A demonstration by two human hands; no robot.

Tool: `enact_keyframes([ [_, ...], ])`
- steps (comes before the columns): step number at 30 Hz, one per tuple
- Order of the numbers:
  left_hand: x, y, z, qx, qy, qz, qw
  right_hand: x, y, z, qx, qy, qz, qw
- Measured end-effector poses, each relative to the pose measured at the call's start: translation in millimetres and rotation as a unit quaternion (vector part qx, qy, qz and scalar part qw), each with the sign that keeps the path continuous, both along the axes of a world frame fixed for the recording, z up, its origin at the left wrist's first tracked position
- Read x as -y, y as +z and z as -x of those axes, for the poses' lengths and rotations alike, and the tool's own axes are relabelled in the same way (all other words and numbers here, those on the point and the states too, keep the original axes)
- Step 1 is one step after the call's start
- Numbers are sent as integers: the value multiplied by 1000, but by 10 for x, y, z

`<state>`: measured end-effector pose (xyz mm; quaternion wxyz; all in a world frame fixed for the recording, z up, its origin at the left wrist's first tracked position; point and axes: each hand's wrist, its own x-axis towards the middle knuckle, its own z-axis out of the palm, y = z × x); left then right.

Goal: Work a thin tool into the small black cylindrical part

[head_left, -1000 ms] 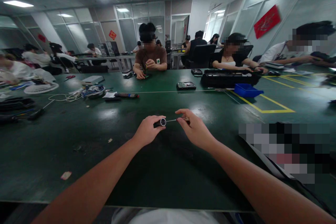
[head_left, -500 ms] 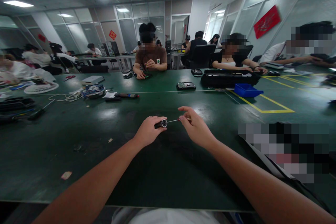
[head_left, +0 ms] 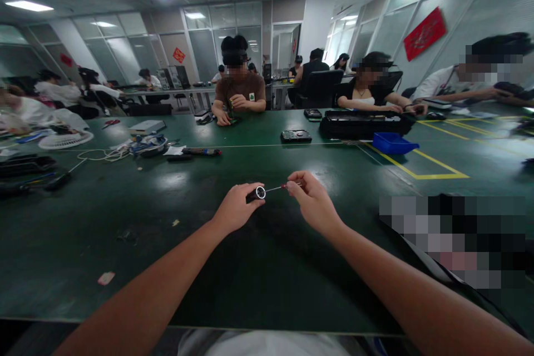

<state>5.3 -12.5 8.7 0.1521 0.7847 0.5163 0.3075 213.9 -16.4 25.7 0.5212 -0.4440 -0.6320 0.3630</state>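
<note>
My left hand (head_left: 238, 207) is closed around a small black cylinder (head_left: 251, 197) with a pale ring at its round end, which faces right and toward me. What the cylinder is I cannot make out. My right hand (head_left: 312, 200) pinches the red handle of a thin screwdriver (head_left: 275, 188) between thumb and fingers. Its metal shaft points left, and the tip meets or lies close to the ringed end; contact is too small to tell. Both hands are above the green table (head_left: 200, 283).
A blue bin (head_left: 394, 143), a hard drive (head_left: 296, 136) and a long black casing (head_left: 365, 124) are across the table. Cables (head_left: 147, 145) and a dark pen-like tool (head_left: 203, 152) lie at left. People sit opposite, one in a brown shirt (head_left: 254, 92).
The fingers of my right hand have curled in around the screwdriver handle; before, the index finger stretched out to the left. My left hand and the cylinder have hardly moved.
</note>
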Motion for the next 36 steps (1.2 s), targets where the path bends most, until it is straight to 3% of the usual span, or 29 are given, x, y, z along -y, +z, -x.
enact_keyframes([
  [2,5,25,-4,-12,-8,-14,1000,-40,-14,9,-89,21,51,994],
  [4,0,44,0,-34,-22,-39,998,-97,-39,1,-223,9,152,963],
  [7,-30,38,20,-63,-22,-42,997,-166,-88,-25,-290,-15,234,928],
  [11,-64,-7,36,-76,-27,-6,997,-182,-151,-26,-250,-28,179,951],
  [18,-35,-7,3,-63,-34,-4,997,-153,-181,-16,-73,-12,60,996],
  [22,-36,-10,2,-56,-24,-2,998,-112,-129,-20,-37,12,38,999],
  [31,-17,3,-15,-39,-19,-3,999,-69,-97,-13,-30,-15,4,999],
  [36,-15,9,-12,-28,-8,-3,1000,-36,-26,-24,22,-30,9,999],
])
